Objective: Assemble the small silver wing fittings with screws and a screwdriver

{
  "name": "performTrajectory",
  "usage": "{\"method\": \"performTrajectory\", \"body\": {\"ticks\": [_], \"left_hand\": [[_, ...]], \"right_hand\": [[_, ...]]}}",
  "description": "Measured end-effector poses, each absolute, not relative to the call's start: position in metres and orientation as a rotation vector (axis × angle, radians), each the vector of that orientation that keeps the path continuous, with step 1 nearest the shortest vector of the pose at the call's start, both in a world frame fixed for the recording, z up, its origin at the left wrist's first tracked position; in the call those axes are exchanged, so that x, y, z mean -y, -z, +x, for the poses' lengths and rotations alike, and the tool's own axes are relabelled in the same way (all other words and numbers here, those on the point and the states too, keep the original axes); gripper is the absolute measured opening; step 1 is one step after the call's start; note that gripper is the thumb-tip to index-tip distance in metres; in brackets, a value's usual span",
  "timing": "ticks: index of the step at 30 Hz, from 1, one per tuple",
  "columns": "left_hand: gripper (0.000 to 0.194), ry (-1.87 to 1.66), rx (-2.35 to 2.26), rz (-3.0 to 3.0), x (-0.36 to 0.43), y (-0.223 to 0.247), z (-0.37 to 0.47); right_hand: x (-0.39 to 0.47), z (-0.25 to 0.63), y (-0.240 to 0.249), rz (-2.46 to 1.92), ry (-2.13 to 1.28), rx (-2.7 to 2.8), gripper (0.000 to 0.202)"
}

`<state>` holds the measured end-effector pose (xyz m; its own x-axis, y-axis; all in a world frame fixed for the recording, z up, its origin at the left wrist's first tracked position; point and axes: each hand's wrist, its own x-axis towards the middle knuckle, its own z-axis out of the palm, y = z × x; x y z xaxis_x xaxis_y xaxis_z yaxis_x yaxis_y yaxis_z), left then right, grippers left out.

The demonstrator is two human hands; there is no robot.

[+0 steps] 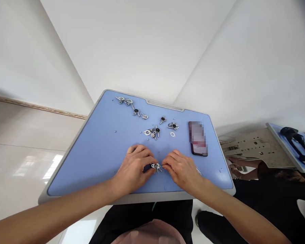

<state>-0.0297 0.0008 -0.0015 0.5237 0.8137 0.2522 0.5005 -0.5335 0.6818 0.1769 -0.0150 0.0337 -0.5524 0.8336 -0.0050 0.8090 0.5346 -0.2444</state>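
Observation:
Low over the blue tabletop, my left hand (136, 166) pinches a small metal flanged fitting (156, 166) with two holes and thin prongs. Just to its right is my right hand (180, 167), its thumb and fingertips pressed together near the fitting. Whatever those fingertips hold is too small to make out. Beyond my hands lies a cluster of similar metal fittings (154, 132), some with round black centres. A flat oval gasket-like plate (172, 134) lies farther right, below another fitting (173, 126).
A blue table (91, 152) with a grey rim stands against the white wall. More metal parts (128, 101) lie at its far left, with tiny loose pieces scattered about. A phone (198, 139) is on the right. Another person in dark clothing (264, 200) sits at right near a second table (289, 149).

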Motion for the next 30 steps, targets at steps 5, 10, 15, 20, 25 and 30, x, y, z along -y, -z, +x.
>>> {"method": "performTrajectory", "body": {"ticks": [5,10,15,20,25,30], "left_hand": [[0.014,-0.765,-1.049,2.225,-0.001,0.001,-0.03],[0.019,-0.765,-1.049,2.211,-0.002,0.002,-0.03],[0.022,-0.775,-1.038,2.22,-0.002,0.003,-0.031],[0.019,-0.809,-1.029,2.245,-0.002,0.003,-0.031],[0.015,-0.811,-1.045,2.251,-0.002,0.004,-0.03],[0.013,-0.808,-1.054,2.25,-0.002,0.005,-0.029]], "right_hand": [[0.014,0.172,-0.036,-1.427,-0.259,2.732,0.012],[0.014,0.172,-0.038,-1.462,-0.302,2.765,0.011],[0.015,0.172,-0.043,-1.495,-0.39,2.721,0.012],[0.037,0.17,-0.034,-1.56,-0.406,2.556,0.011],[0.049,0.171,-0.024,-1.526,-0.445,2.456,0.012],[0.044,0.172,-0.024,-1.554,-0.469,2.457,0.011]]}}
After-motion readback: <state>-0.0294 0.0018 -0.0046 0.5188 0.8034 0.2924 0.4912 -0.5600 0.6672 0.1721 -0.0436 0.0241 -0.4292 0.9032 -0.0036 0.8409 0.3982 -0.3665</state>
